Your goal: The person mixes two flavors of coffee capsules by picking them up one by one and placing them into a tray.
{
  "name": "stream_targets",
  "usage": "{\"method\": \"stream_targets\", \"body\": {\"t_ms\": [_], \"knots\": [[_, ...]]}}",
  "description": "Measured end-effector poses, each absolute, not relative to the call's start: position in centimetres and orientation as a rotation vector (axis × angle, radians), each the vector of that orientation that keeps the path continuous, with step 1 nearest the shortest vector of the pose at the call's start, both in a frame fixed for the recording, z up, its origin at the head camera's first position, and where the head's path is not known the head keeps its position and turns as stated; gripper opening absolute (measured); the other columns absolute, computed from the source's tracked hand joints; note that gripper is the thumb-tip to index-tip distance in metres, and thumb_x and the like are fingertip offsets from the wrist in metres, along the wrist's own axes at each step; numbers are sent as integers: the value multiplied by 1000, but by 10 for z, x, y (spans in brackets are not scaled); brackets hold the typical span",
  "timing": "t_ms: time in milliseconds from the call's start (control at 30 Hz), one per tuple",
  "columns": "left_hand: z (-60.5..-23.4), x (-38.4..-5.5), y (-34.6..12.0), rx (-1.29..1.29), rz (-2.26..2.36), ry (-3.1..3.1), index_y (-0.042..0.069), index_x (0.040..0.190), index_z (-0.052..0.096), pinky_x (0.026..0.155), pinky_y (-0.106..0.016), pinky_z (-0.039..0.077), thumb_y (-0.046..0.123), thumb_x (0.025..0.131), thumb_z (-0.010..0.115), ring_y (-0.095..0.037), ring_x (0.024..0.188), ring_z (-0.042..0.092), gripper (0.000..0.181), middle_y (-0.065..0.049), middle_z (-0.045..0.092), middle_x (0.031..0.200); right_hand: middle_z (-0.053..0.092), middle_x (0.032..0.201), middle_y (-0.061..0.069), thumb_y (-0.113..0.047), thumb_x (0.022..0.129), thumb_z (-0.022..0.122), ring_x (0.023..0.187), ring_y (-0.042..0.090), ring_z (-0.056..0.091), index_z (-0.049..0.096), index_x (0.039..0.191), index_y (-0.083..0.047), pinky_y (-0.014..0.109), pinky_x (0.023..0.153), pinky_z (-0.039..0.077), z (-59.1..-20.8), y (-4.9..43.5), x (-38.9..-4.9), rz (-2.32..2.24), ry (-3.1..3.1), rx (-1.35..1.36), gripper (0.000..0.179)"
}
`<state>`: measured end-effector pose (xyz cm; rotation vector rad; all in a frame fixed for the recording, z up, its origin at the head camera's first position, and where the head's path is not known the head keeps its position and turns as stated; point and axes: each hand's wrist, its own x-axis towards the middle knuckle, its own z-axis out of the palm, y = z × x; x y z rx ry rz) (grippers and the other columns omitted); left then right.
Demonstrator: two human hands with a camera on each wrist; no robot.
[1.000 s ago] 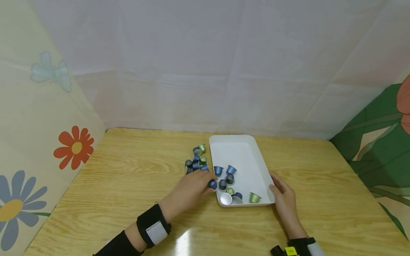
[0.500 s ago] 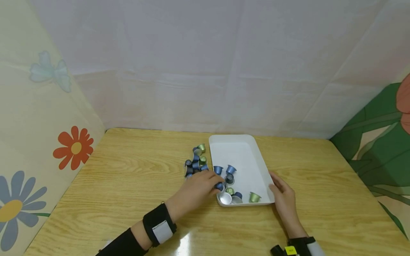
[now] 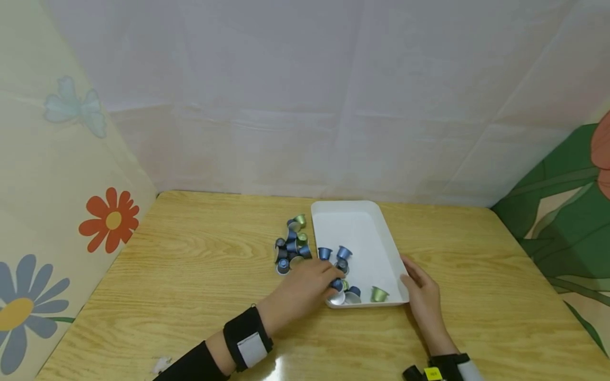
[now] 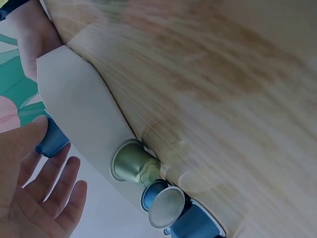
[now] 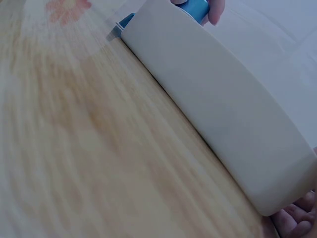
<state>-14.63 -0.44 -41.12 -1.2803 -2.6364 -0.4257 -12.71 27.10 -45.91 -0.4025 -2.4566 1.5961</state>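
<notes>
Your left hand [image 3: 305, 291] is over the near left corner of the tray, narrowed to a pinch: thumb and forefinger hold a blue capsule [image 4: 53, 139], the other fingers spread loosely below in the left wrist view. The right wrist view puts that capsule at about the height of the rim; whether it touches anything beneath, you cannot tell from here.

Your right hand [image 3: 424, 299] grips the right side of the white tray [image 3: 352, 227] near its close corner, thumb on the rim, fingers against the outside and underside.

Inside the tray, capsules gather toward the near left: two blue capsules [image 3: 344, 252] upside the cluster, a dark capsule [image 3: 341, 265] just nearer you, a green one partly behind your fingertips, and a dark blue capsule [image 3: 353, 290] beside a silver lid [image 3: 337, 299]. A separate green capsule [image 3: 379, 294] sits apart, near the close edge.

Just left of the tray, on the wooden table [image 3: 205, 248], lies a pile of capsules [image 3: 292, 246] in blue, black and green; your left hand covers part of its near end.

Further out: black wrist strap [image 3: 248, 338] with a white patch on your left wrist, a grey-white cloth backdrop [image 3: 286, 106] behind the table, a red flower [image 3: 113, 219] printed on the left panel, green leaves [image 3: 562, 190] on the right one
</notes>
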Motion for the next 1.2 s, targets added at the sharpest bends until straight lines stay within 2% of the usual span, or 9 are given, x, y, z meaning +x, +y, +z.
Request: {"method": "stream_targets", "body": {"t_ms": [133,700,1200], "knots": [[-413,-146,-2,-1283,-396,-2640,15,125,66,98,-28,48,28,94,69,-14,109,60,33,2,66,117,46,149,13,-9,104,44,137,25,41,46,147,-5,1,88,34,-459,271,-127,1593,-2450,-399,43],[-416,-145,-2,-1283,-408,-2652,17,124,66,98,-28,48,23,95,69,-14,114,59,30,2,64,120,47,148,12,-8,103,45,136,25,42,47,146,-5,1,89,35,-461,271,-128,1594,-2440,-396,43],[-414,-145,-6,-1271,-424,-2640,16,124,67,98,-29,48,23,95,69,-14,112,60,30,1,64,121,47,148,13,-7,103,45,136,26,42,47,146,-4,2,89,35,-460,271,-127,1586,-2443,-393,43]]}}
